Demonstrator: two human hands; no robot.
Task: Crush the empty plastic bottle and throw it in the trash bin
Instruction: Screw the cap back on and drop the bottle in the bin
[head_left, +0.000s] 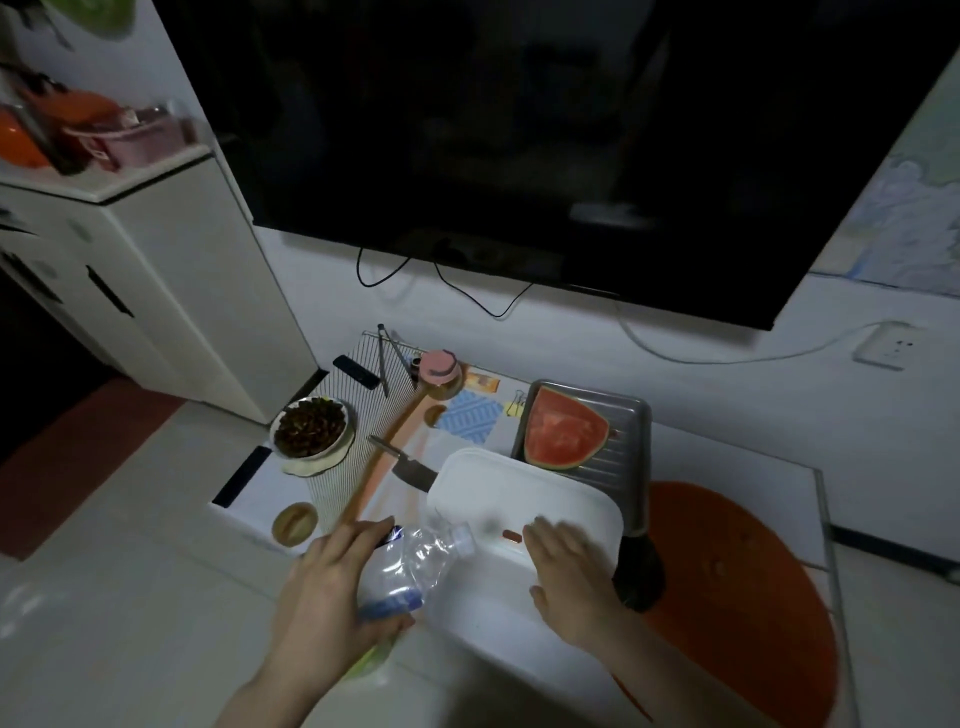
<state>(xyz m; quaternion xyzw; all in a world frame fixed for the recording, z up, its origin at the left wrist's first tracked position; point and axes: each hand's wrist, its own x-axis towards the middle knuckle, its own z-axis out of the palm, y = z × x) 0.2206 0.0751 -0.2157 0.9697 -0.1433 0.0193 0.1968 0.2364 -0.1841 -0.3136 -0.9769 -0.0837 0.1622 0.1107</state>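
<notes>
A clear, crumpled plastic bottle with a blue label lies tilted in my left hand, its neck pointing up and right. My left hand grips it around the lower part, thumb under the label. The bottle hangs over the left edge of a white rectangular container with rounded corners; I cannot tell whether this is the trash bin. My right hand is open, fingers spread, palm down on or just over the container's right side.
A low table holds a knife, a bowl of dark food, a watermelon slice on a metal tray, a pink-lidded jar and tongs. A dark bottle stands by the container. A television hangs above; a white cabinet stands left.
</notes>
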